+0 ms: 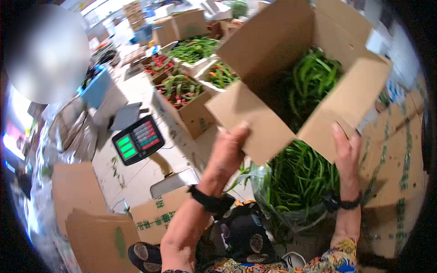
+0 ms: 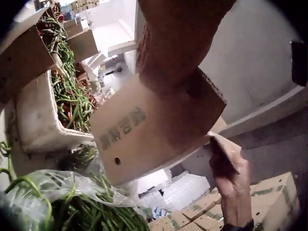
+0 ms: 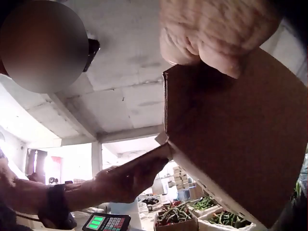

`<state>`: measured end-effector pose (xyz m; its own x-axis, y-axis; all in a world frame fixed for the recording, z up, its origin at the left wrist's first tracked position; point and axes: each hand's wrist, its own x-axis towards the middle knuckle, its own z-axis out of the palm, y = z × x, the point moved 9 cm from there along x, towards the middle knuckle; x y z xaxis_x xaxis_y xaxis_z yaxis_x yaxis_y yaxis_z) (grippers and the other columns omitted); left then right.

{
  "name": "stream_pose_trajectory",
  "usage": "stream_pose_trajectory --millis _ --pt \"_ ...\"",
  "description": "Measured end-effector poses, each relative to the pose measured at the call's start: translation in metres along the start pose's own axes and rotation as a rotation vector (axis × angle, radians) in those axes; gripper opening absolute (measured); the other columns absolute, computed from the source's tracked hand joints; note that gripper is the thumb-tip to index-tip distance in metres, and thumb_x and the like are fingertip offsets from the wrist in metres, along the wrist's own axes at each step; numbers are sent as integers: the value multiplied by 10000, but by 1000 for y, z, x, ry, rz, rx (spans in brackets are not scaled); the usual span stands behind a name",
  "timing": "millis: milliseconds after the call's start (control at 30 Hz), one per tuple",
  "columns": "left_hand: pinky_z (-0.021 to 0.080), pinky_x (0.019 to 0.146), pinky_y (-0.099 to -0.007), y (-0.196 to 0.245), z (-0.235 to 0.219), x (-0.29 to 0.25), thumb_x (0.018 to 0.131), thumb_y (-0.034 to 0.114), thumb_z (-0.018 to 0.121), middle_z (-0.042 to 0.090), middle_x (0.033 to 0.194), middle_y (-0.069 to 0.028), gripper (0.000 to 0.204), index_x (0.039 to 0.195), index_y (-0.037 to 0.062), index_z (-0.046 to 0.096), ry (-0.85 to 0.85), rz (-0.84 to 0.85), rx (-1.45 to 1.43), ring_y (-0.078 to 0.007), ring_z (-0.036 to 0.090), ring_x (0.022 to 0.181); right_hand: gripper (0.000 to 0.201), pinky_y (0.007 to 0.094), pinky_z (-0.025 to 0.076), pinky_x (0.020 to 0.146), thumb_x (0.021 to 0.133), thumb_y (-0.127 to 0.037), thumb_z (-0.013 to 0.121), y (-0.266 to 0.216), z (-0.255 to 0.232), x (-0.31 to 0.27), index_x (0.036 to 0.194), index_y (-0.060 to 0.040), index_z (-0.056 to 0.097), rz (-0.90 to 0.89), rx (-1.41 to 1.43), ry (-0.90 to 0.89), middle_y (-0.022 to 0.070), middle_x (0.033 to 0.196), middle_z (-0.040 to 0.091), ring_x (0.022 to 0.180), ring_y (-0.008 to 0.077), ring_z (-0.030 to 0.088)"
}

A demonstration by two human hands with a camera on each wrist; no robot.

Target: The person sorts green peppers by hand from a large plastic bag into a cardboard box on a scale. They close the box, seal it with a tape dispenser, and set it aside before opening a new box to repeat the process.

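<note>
A cardboard box (image 1: 277, 54), tilted with its flaps spread, holds long green peppers (image 1: 316, 75). My left hand (image 1: 227, 148) grips one flap (image 1: 257, 125), thumb on its inner face and fingers hidden beneath. On the neighbouring flap (image 1: 339, 123), my right hand (image 1: 348, 152) grips the edge, its thumb also showing on top. In the left wrist view the box's printed outer side (image 2: 139, 130) is raised off the floor. Under the flaps, more green peppers (image 1: 302, 175) fill a clear plastic bag (image 1: 261, 182) close in front of my body.
A scale display (image 1: 139, 139) with green digits stands to the left. Boxes of red and green peppers (image 1: 177, 91) and a white foam box (image 1: 207, 73) line the back. Flattened cardboard (image 1: 102, 241) lies at lower left; taped cartons (image 1: 391, 168) are stacked at right.
</note>
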<state>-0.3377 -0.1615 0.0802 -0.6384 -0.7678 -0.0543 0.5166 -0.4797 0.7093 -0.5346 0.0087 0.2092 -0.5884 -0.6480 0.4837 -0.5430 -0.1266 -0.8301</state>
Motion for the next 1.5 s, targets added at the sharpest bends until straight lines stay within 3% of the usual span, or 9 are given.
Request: stream_pose_trajectory --millis 233,367,633,700,767,833,1033,1233,1500 --pt "534 926 -427 -20 -68 -62 879 39 598 600 1190 -161 472 1308 -41 418 116 -74 -101 -275 620 1085 285 330 453 480 927 -195 603 40 49 -36 759 25 670 161 -191 -340 102 627 658 527 132 594" --pt "523 950 -449 2 -123 -118 864 41 594 588 1234 -141 528 1355 20 402 340 48 -47 -285 625 1082 257 303 391 376 887 -160 639 11 116 -60 705 20 663 -342 -242 -456 97 528 599 422 116 550" --pt "501 963 -464 46 -170 -137 922 99 573 556 1285 -128 492 1376 24 399 488 291 -26 -264 579 1146 220 389 381 416 853 -107 678 -25 177 -27 680 -8 584 -418 5 -515 159 538 528 434 231 537" --pt "487 978 -453 56 -144 -100 944 129 545 546 1297 -130 456 1365 14 412 345 226 38 -268 561 1168 181 358 428 493 882 -183 670 -53 172 -5 798 -25 641 -889 -355 -302 125 643 585 565 197 584" --pt "476 987 -441 64 -109 -50 962 157 523 542 1300 -131 415 1344 17 444 216 253 43 -269 551 1178 377 407 487 619 886 -322 641 -35 155 65 918 53 632 -304 -81 -329 241 817 640 675 328 624" --pt "454 1007 -448 55 -80 8 964 180 547 572 1247 -130 370 1296 26 497 112 181 -148 -261 563 1151 657 310 513 736 897 -345 672 -4 152 107 1399 -11 414 -89 281 -238 152 1152 609 935 216 619" --pt "501 883 -358 -41 -105 142 949 191 603 664 1034 -71 185 1100 84 613 156 55 -207 -194 617 1016 1000 341 477 861 755 -514 772 152 205 55 1429 34 276 526 350 -203 181 1336 491 1119 220 550" --pt "500 894 -396 -67 -95 138 945 346 612 664 1084 -98 363 1154 51 587 143 -98 80 -220 633 1021 599 335 495 807 781 -320 798 166 265 47 1200 20 538 799 850 -290 120 1091 640 970 208 619" --pt "480 641 -227 -67 -123 87 933 247 625 620 873 -24 342 1161 12 525 286 -162 171 -128 574 737 368 319 491 867 804 -120 721 186 309 98 1124 29 616 415 714 -339 77 1026 667 923 186 616"
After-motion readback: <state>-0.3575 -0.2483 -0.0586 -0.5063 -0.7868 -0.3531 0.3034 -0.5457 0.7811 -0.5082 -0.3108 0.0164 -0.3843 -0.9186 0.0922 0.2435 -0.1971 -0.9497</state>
